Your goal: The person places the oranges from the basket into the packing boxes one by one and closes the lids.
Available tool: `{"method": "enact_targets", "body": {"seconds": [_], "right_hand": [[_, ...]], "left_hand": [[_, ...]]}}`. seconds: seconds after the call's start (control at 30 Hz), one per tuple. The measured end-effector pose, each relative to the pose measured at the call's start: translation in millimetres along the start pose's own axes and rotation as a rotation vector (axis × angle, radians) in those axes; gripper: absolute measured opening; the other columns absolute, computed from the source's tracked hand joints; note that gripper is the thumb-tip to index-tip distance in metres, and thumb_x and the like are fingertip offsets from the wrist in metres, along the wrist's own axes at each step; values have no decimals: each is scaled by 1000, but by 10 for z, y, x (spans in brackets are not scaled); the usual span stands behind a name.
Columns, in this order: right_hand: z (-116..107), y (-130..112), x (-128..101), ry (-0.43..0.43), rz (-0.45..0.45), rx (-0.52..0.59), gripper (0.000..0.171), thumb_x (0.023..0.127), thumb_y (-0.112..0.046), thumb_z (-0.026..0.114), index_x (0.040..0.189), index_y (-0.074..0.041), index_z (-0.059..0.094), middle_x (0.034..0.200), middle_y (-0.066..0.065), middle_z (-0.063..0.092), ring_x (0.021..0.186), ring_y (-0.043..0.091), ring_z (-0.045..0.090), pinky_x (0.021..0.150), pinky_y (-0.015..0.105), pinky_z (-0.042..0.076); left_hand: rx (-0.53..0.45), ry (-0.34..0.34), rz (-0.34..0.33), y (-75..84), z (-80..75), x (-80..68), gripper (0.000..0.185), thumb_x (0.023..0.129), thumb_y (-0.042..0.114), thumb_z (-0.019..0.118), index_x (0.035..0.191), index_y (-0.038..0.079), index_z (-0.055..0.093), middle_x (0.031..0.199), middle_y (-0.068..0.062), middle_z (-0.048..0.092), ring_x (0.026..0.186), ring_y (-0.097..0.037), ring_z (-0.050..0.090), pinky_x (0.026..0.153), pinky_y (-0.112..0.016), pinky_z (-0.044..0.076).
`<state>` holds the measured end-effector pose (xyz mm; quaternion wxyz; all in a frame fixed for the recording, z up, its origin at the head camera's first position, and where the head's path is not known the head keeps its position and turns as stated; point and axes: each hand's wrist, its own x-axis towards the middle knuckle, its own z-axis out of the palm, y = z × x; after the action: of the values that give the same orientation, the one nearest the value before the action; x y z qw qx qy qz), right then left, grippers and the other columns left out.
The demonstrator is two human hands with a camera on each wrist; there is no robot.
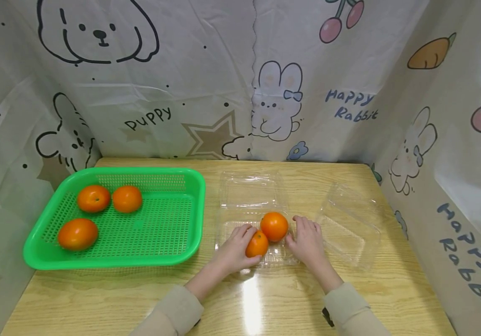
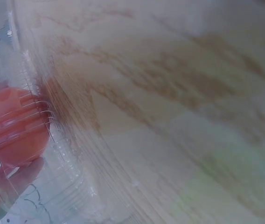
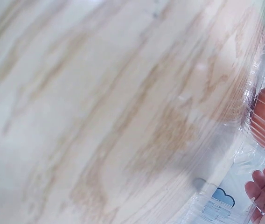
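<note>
Three oranges (image 1: 93, 198) sat in green basket (image 1: 181, 242) at left. Left hand (image 1: 236, 249) curled round a persimmon-like orange fruit (image 1: 257, 244) inside open clear clamshell box (image 1: 246, 191), beside second fruit (image 1: 274, 226). Right hand (image 1: 307, 242) rested flat, fingers relaxed, on box edge. Another clear box (image 1: 349, 224) lay right.

Basket (image 1: 190, 186) left of clamshell (image 1: 248, 191), two oranges (image 1: 274, 226) inside, between both hands (image 1: 307, 242).

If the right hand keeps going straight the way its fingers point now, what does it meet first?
Probably the rear orange, just beyond the right hand fingertips inside the open clear container. Depth is unclear; the fingers may pass beside it.
</note>
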<state>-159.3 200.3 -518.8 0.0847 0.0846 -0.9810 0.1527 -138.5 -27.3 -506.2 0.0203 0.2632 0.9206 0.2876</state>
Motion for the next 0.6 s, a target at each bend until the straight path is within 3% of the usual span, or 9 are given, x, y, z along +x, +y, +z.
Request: {"method": "enact_targets", "body": {"seconds": [0.6], "right_hand": [[-11, -12, -4, -10, 8, -6, 49, 77, -24, 60, 119, 0, 49, 113, 17, 55, 105, 34, 49, 96, 48, 30]], "left_hand": [[-62, -23, 25, -34, 10, 18, 61, 74, 34, 69, 124, 10, 45, 127, -7, 45, 113, -23, 46, 87, -39, 48]]}}
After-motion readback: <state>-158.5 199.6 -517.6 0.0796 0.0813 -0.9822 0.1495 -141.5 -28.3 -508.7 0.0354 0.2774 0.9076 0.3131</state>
